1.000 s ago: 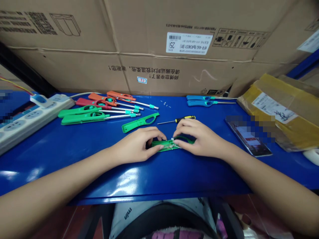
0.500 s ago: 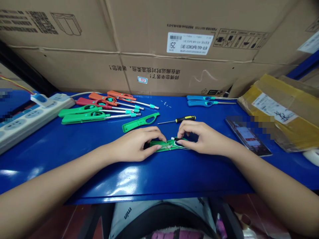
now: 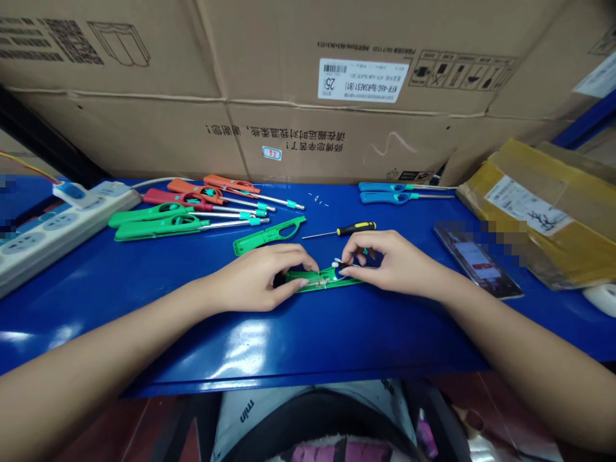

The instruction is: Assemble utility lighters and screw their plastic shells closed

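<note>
An opened green lighter half-shell lies on the blue table with small inner parts in it. My left hand pinches its left end between thumb and fingers. Over its right part, my right hand is closed on a small black-and-white piece with a thin wire; the fingers partly hide it. The matching green cover half rests behind my left hand. Just beyond my right hand lies a black-and-yellow screwdriver, its shaft pointing left.
Several long-necked lighters in green, red and orange lie at the back left, beside a white power strip. Two blue lighters are at the back right. A phone, a taped package and a large cardboard box border the table.
My right hand has turned the small black-and-white piece, and its white end now shows slightly raised. My left hand keeps its hold on the green half-shell. The view has shifted slightly.
</note>
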### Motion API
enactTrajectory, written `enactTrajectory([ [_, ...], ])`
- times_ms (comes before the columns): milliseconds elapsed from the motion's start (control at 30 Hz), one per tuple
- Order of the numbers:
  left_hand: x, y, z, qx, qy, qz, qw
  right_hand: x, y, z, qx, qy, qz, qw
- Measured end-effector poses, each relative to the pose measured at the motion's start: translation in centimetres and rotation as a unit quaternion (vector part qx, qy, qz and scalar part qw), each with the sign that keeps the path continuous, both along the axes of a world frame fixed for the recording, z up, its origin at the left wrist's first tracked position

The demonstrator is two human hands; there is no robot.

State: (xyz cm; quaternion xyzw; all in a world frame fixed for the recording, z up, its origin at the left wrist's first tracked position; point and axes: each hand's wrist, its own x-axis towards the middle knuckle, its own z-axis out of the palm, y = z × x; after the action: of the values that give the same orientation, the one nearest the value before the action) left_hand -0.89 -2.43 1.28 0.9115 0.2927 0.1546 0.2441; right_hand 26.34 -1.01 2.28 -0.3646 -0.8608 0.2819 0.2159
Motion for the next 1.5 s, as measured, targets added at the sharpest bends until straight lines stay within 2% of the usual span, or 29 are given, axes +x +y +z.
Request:
enactTrajectory([
  [300, 0.2, -0.1, -0.3, 0.07, -0.024, -0.015, 0.997, 0.1, -0.1, 0.1, 0.013, 0.062, 0.017, 0.998],
  [467, 0.2, -0.1, -0.6, 0.087, -0.017, -0.018, 0.996, 0.1, -0.2, 0.2, -0.092, 0.08, 0.001, 0.993],
  [633, 0.1, -0.2, -0.5, 0.085, -0.01, -0.014, 0.996, 0.0, -0.2, 0.5, -0.189, 0.114, -0.035, 0.975],
  [767, 0.2, -0.2, -0.5, 0.085, -0.008, -0.01, 0.996, 0.1, 0.0, 0.5, -0.146, 0.072, -0.038, 0.986],
  [1000, 0.2, -0.2, -0.5, 0.081, -0.005, -0.01, 0.997, 0.0, 0.1, -0.2, -0.065, -0.009, 0.007, 0.998],
  [1333, 0.3, -0.3, -0.5, 0.094, -0.01, 0.004, 0.996, -0.3, 0.1, -0.8, -0.047, -0.003, 0.038, 0.998],
  [1500, 0.3, -0.4, -0.6, 0.102, -0.003, -0.005, 0.995, -0.4, -0.1, -0.9, -0.045, -0.011, 0.033, 0.998],
])
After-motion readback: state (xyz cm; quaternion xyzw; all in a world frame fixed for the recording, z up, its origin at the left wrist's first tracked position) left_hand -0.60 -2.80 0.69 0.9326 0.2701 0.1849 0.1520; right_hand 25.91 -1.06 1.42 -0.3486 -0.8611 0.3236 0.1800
